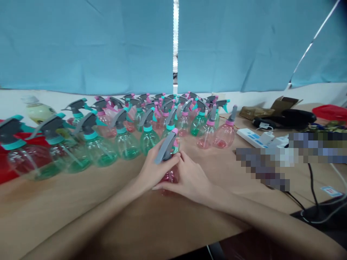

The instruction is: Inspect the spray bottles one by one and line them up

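Pink bottle (170, 177) roughly upright in my hands, table (159, 224) below. My left hand (151, 168) wraps its top, at the grey sprayer (163, 150); my right hand (193, 177) curls round its body. Green bottles (128, 145) left of and behind it, power strip (251, 137) right.

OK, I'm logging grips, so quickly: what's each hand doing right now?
Left hand: closed, holding a round, transparent pink plastic spray bottle near its grey-and-pink trigger head.
Right hand: closed around the same bottle's lower body.
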`<action>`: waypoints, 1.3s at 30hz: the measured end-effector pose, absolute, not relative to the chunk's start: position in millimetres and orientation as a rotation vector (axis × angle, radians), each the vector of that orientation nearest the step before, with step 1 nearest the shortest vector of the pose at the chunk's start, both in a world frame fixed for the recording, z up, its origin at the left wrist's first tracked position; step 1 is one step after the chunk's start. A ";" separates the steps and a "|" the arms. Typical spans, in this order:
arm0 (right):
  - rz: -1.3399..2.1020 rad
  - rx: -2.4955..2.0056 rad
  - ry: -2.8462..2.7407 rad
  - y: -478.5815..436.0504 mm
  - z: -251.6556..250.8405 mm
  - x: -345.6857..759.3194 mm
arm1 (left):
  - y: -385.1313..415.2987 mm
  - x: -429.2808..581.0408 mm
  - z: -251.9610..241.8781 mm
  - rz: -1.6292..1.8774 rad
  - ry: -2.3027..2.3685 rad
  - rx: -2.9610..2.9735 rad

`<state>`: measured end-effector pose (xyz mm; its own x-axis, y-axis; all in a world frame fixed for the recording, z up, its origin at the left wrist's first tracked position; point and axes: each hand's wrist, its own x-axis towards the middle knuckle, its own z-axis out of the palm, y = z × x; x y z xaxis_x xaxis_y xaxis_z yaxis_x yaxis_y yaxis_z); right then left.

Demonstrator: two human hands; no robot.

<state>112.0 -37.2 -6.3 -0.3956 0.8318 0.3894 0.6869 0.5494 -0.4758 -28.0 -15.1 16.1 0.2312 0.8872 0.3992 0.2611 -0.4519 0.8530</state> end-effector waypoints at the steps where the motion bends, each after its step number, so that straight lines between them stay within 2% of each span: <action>1: 0.326 -1.207 -2.196 -36.7 -7.4 108.4 | -15.3 -31.7 17.7 1.233 1.056 1.857; 7: 0.353 -1.074 -2.206 -28.7 -19.6 98.6 | -18.3 -44.4 29.0 1.265 1.025 1.933; 13: 0.528 -0.826 -2.308 -13.4 -41.6 116.4 | -14.7 -50.4 26.4 1.191 1.082 1.934; 19: 0.559 -0.883 -2.459 0.3 -61.3 135.3 | -4.1 -58.3 26.0 1.203 1.186 1.938; 25: 0.467 -0.865 -2.599 16.1 -59.4 131.6 | -2.6 -61.1 34.8 1.251 1.170 1.859; 30: 0.487 -0.857 -2.590 20.5 -57.1 128.4 | -5.6 -60.8 35.5 1.259 1.302 1.870; 39: 0.553 -0.839 -2.534 18.5 -60.6 134.5 | 0.3 -63.8 36.5 1.195 1.188 1.969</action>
<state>134.5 18.5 -60.6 -0.7335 0.6297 0.2558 0.4658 0.7399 -0.4854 -63.8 0.3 36.5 0.2172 0.8862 0.4092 0.4041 -0.4633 0.7887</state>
